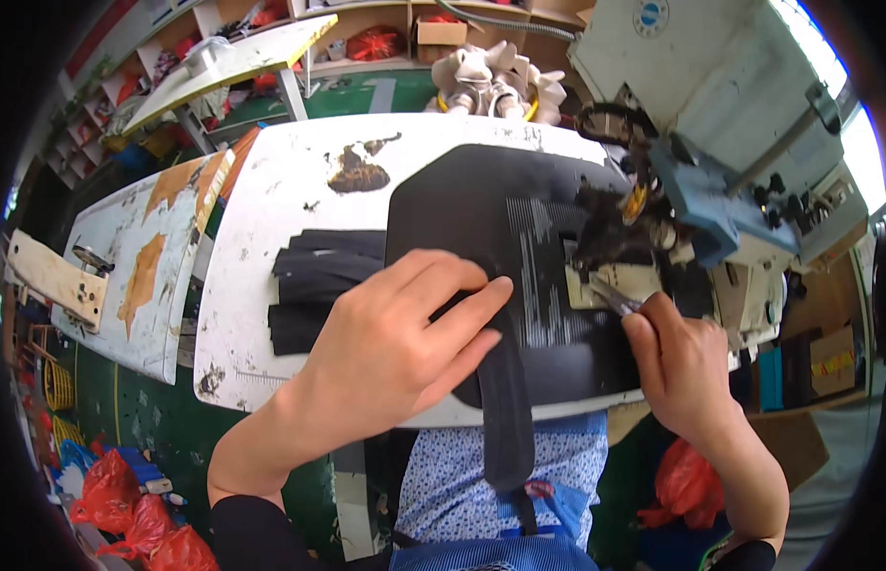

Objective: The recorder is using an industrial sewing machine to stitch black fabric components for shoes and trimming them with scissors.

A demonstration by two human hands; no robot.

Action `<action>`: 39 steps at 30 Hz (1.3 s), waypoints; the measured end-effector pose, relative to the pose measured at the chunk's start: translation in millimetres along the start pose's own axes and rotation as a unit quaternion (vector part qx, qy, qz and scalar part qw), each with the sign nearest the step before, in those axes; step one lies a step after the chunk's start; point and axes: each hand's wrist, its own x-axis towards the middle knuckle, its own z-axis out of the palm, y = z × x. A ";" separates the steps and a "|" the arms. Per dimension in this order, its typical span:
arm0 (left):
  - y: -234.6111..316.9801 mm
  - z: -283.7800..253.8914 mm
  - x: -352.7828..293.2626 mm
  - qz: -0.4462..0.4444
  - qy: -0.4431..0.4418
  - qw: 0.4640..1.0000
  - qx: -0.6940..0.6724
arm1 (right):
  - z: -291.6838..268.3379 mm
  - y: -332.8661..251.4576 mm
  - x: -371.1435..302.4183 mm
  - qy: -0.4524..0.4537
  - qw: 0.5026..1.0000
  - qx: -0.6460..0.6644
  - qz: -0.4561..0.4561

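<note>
My left hand [395,333] pinches the upper end of a dark strip [508,419], which hangs down over the table's front edge. In my right hand [689,357] is a pair of slim silver tweezers [614,297], their tip at the pale metal plate [584,287] under the sewing machine's head [629,224]. Around that plate lies a black board [443,205] with fine white lines on it. A pile of similar dark strips [319,285] rests on the white table left of the board, partly behind my left hand.
The machine's body [700,67] and blue bracket [690,205] rise at the right. The white worktable [262,200] has dark worn patches. Beyond it stand pale cone-like parts [495,81]. Another worn table [119,257] is at the left, and red bags [129,504] sit on the floor.
</note>
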 end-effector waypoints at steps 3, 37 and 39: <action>4.1 -7.8 0.4 -0.065 -0.032 0.997 -0.027 | 2.8 -3.6 11.6 0.003 0.999 -0.038 -0.022; -19.3 6.7 -0.8 0.024 0.015 0.996 -0.087 | 34.1 20.2 -128.7 -0.013 0.995 0.038 0.088; -16.0 7.0 4.1 0.027 -0.008 0.994 -0.110 | 75.3 53.1 -142.6 0.013 0.986 0.026 0.162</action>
